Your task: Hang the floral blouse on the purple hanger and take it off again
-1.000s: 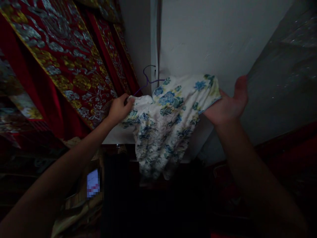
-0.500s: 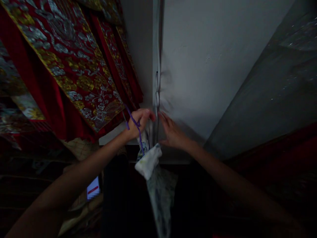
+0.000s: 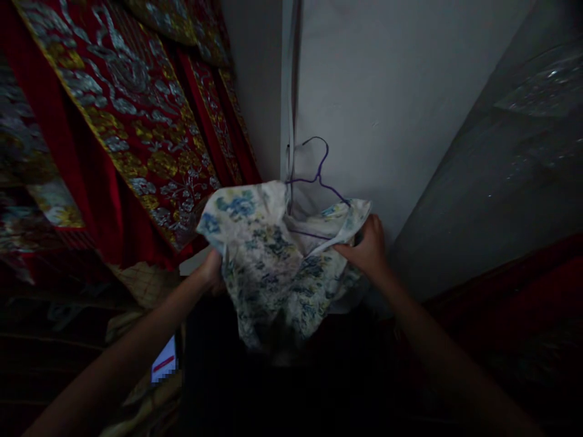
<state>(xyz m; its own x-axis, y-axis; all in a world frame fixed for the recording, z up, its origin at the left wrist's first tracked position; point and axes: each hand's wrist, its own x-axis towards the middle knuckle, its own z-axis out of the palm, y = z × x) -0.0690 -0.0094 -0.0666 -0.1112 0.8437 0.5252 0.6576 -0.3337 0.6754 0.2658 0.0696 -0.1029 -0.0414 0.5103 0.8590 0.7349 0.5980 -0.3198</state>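
A white floral shirt [image 3: 273, 243] with blue and yellow flowers is spread before me on a purple wire hanger [image 3: 317, 176]. The hanger's hook stands up above the neckline against the pale panel, and its lower bar shows inside the neck opening. At the left sleeve, my left hand [image 3: 213, 273] is closed on the cloth edge, its fingers mostly hidden behind the garment. My right hand [image 3: 368, 246] pinches the right shoulder edge, thumb in front and fingers behind.
Red cloth with gold and silver embroidery [image 3: 136, 121] hangs at the left. A pale panel [image 3: 387, 91] with a vertical strip [image 3: 290, 73] stands ahead. Clear plastic wrapping [image 3: 542, 91] is at the right. A lit phone screen [image 3: 164, 361] lies at lower left.
The shirt has come up from hanging bunched below my hands and is now spread open. My hands have moved apart to its two sides. The hanger now shows upright inside it.
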